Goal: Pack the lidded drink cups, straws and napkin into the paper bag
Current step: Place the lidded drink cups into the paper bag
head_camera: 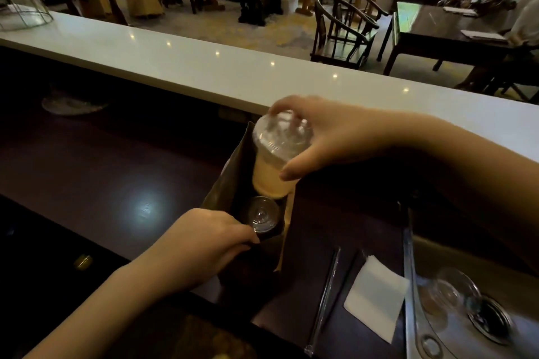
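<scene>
A brown paper bag (224, 183) stands open on the dark counter. My right hand (329, 137) grips a lidded cup of pale orange drink (271, 175) by its clear lid, tilted, with its base inside the bag's mouth. A second lidded cup (262, 217) sits lower in the bag. My left hand (204, 239) holds the bag's near edge. Two clear wrapped straws (328, 297) lie on the counter to the right of the bag, next to a folded white napkin (376, 297).
A sink (455, 338) with a drain and a glass in it lies at the lower right. A white raised ledge (204, 64) runs behind the counter. A plate (70, 102) rests at the far left. Chairs and tables stand beyond.
</scene>
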